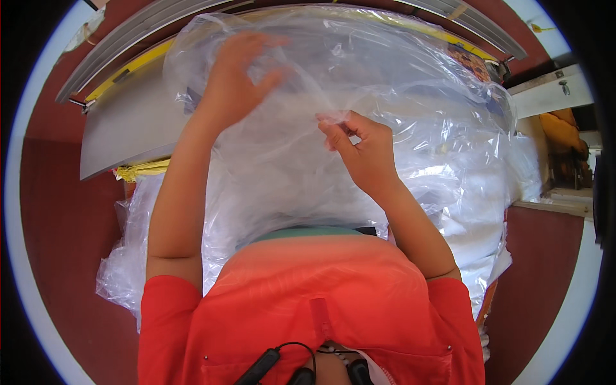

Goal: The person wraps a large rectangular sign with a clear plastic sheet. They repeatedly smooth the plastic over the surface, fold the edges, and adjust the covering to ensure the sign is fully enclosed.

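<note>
A large sheet of clear plastic film (289,167) lies wrinkled and shiny over the worktable in front of me, hanging down past its near left side. My right hand (362,144) pinches a gathered bit of the film between thumb and fingers, near the middle of the sheet. Farther off and to the left, my left hand (240,80) is raised over the film with thumb and fingers apart, slightly blurred. Nothing shows in its grasp. Pale material is visible under the film, but I cannot make out what it is.
A grey board or tabletop (131,119) with a yellow edge extends at the left. Metal rails (147,29) run along the far side. At the right stands a white open cabinet or drawer unit (555,93) with brownish items inside. Dark red floor (64,244) shows on both sides.
</note>
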`<state>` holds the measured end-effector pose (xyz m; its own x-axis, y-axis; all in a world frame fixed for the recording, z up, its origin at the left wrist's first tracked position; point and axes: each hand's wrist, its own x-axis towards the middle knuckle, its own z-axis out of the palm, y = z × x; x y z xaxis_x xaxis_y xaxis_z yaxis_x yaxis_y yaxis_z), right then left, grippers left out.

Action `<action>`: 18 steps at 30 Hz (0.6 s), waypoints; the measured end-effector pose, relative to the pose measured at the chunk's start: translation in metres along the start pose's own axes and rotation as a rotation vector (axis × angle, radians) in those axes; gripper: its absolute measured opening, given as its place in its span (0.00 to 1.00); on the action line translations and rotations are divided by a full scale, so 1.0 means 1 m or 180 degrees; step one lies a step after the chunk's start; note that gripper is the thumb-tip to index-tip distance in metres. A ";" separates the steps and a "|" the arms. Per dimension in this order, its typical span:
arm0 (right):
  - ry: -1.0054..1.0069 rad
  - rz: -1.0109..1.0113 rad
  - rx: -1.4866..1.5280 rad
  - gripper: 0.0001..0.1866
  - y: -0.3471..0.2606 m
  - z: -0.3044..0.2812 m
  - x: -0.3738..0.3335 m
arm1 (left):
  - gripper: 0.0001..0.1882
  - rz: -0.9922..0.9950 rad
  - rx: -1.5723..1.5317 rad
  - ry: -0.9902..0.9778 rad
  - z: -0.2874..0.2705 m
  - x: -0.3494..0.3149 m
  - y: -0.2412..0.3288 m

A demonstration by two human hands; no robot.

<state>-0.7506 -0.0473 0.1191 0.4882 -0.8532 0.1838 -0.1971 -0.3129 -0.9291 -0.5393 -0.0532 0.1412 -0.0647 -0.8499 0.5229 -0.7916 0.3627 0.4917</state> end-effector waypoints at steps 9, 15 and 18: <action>-0.0278 -0.0790 -0.1482 0.07 -0.028 -0.036 0.003 | 0.05 0.0907 -0.0530 0.0074 0.005 -0.023 0.053; 0.0800 0.0167 -0.2991 0.32 0.082 -0.172 0.110 | 0.04 -0.0116 -0.2308 0.1183 -0.099 -0.012 0.083; 0.1169 -0.0672 -0.5160 0.30 0.214 -0.091 0.125 | 0.05 0.0028 -0.2066 0.1360 -0.146 0.021 0.065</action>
<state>-0.8091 -0.2584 -0.0274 0.4537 -0.7152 0.5317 -0.8871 -0.3052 0.3464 -0.5037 0.0085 0.2861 0.2750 -0.6728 0.6868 -0.2692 0.6319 0.7268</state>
